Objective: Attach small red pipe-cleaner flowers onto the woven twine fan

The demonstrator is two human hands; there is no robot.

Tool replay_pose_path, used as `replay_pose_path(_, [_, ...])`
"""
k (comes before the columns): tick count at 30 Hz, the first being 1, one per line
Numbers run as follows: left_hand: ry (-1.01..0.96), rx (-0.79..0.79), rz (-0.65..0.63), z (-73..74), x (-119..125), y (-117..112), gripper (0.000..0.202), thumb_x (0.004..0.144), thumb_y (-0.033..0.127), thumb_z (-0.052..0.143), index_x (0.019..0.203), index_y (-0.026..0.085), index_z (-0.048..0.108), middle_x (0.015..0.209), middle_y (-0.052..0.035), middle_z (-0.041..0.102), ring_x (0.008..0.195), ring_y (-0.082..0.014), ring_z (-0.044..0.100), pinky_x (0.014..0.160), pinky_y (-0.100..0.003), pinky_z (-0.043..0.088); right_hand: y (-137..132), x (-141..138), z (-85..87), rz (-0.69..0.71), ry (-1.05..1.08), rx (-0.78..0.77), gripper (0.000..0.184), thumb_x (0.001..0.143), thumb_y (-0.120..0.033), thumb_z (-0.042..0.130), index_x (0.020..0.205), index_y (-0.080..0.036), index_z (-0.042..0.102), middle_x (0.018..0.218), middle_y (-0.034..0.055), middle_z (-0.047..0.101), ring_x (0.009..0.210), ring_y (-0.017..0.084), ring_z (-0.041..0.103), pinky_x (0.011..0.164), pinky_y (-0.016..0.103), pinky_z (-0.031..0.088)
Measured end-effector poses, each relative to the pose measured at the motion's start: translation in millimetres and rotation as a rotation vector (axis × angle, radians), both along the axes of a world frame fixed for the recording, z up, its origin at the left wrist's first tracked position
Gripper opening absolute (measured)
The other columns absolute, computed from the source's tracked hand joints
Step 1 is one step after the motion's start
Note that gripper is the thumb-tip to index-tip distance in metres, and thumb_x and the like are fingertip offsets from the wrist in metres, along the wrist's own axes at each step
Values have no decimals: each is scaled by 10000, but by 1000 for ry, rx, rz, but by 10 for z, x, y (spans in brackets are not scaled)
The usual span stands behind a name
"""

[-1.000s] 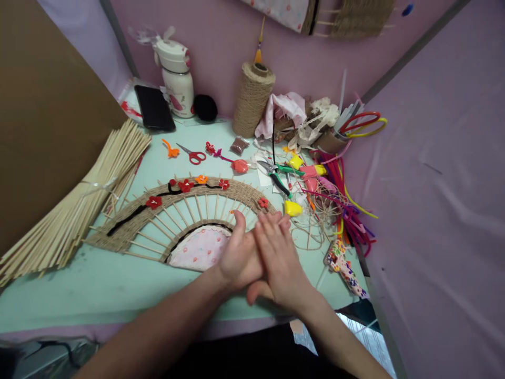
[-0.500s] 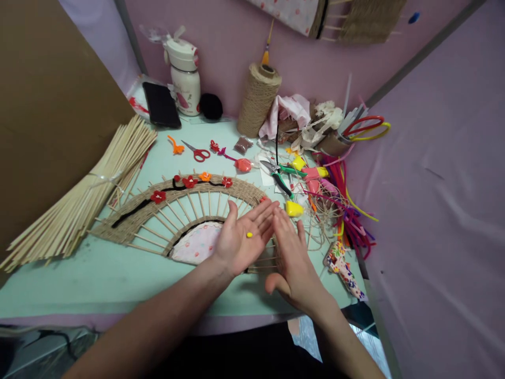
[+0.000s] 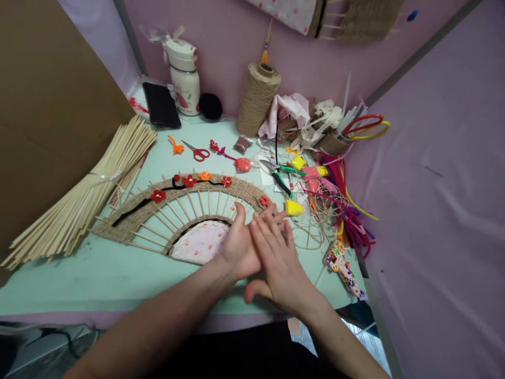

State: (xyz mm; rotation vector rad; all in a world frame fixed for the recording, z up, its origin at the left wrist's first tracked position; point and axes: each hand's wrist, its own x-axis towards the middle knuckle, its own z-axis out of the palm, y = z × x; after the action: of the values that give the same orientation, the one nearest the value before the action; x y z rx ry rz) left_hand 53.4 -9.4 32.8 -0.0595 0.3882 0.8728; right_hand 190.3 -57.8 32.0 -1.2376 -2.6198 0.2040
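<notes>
My left hand (image 3: 242, 247) lies palm up with its fingers stretched out. Flat across its palm and fingers rests my right hand (image 3: 276, 252), fingers extended and thumb out to the side. The small yellow ball is hidden, presumably between the palms. Beneath and behind the hands is a fan-shaped woven piece (image 3: 246, 189) of twine and thin sticks. Red flowers (image 3: 158, 196), an orange flower (image 3: 204, 176) and a black branch line (image 3: 132, 213) decorate its band. A cluster of red beads (image 3: 264, 200) sits at its right part, and dotted fabric (image 3: 199, 243) covers its inner section.
Bundled sticks (image 3: 84, 192) lie at left. Red-handled scissors (image 3: 200, 153), green-handled pliers (image 3: 282, 176) and a yellow clay packet (image 3: 293, 208) lie behind the hands. A twine spool (image 3: 258, 100) and a bottle (image 3: 184, 79) stand at the back. A patterned glue gun (image 3: 343, 268) lies at right.
My right hand has moved left onto my left palm, covering the yellow ball that was in view there. The red bead cluster on the fan now shows more fully.
</notes>
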Motion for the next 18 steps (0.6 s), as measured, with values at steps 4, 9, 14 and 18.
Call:
replay_pose_path(4, [-12, 9, 54, 37, -63, 40, 833, 836, 780, 262, 1433, 222, 428, 1474, -133, 471, 1398, -258, 383, 1132, -441, 304, -37, 12, -3, 69, -62, 5, 1110, 757, -841, 379, 1547, -102, 132, 1562, 174, 302, 1485, 338, 139, 1182, 585, 79])
replay_pose_path(9, [-86, -14, -26, 54, -54, 33, 832, 836, 779, 233, 1451, 245, 402, 1473, -140, 466, 1363, -290, 426, 1121, -499, 299, 22, 47, -7, -48, -95, 25, 1160, 736, -875, 300, 1552, -87, 58, 1599, 174, 188, 1493, 357, 43, 1175, 598, 42])
replay_pose_path(14, [-48, 0, 13, 56, -53, 60, 823, 835, 772, 278, 1451, 240, 400, 1449, -146, 489, 1327, -280, 466, 1097, -466, 337, 15, 50, -18, 46, -112, 60, 1154, 716, -884, 340, 1559, -140, 79, 1608, 154, 175, 1490, 373, 42, 1168, 608, 75])
replay_pose_path(18, [-84, 2, -42, 69, -26, 66, 811, 846, 764, 248, 1437, 236, 417, 1436, -153, 500, 1289, -295, 504, 1089, -506, 333, 60, 71, -36, -55, -81, 92, 1191, 688, -899, 319, 1556, -118, 83, 1611, 214, 83, 1483, 409, 1, 1143, 641, 114])
